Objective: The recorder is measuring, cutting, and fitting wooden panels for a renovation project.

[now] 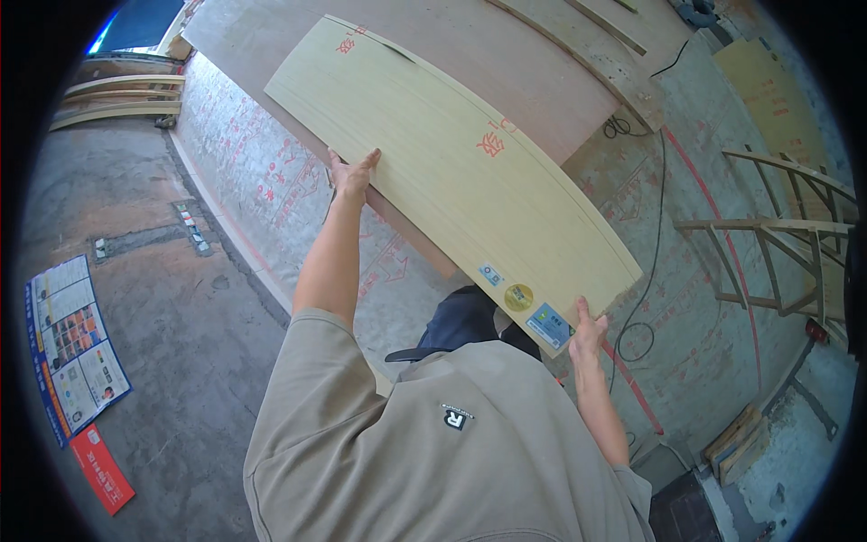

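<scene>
A long pale-yellow wooden board (pixel 442 181) with red print and round and square stickers slants across the view in front of me. Its far edge is curved, and a narrow strip runs along it with a dark gap near the far left end. My left hand (pixel 355 174) grips the near long edge, thumb on the top face and fingers partly hidden. At the near right end, my right hand (pixel 588 332) holds the board by its short edge beside a blue sticker, thumb on top.
Under the board lies a large brownish sheet (pixel 578 99) bearing wooden strips (pixel 578 59). Curved wooden frames (pixel 777 226) stand at right, and curved pieces (pixel 126 93) at far left. A black cable (pixel 662 194) trails over the printed floor covering (pixel 244 149). A poster (pixel 79 348) lies left.
</scene>
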`<state>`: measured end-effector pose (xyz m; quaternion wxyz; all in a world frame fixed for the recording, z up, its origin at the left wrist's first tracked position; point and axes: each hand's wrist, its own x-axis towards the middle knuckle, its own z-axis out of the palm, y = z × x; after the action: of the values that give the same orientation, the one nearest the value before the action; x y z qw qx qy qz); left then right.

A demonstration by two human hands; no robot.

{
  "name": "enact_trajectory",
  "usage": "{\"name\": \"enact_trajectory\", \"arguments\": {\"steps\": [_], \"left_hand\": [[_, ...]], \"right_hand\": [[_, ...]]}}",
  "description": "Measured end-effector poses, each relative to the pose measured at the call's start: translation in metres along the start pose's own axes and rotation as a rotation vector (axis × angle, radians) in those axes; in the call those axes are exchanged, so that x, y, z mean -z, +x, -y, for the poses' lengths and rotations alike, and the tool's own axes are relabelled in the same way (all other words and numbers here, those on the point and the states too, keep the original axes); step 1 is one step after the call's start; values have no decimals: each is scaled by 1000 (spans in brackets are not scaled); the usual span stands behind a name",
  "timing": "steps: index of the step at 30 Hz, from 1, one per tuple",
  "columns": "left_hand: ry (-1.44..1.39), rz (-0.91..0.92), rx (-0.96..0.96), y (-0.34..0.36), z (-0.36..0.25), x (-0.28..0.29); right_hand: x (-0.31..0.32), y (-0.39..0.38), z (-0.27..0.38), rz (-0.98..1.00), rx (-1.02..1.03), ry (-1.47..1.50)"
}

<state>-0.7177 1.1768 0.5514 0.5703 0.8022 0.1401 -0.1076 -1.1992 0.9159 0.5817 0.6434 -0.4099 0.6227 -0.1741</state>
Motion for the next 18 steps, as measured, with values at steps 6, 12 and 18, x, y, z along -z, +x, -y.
{"name": "enact_trajectory", "arguments": {"steps": [6, 12, 18], "left_hand": [[210, -59, 24, 29, 9, 9], [135, -74, 11, 44, 7, 19], [150, -56, -30, 54, -16, 22]], "right_hand": [[-20, -5, 10, 7, -15, 10], [-38, -4, 9, 49, -27, 18], [-62, -8, 13, 73, 9, 54]]}}
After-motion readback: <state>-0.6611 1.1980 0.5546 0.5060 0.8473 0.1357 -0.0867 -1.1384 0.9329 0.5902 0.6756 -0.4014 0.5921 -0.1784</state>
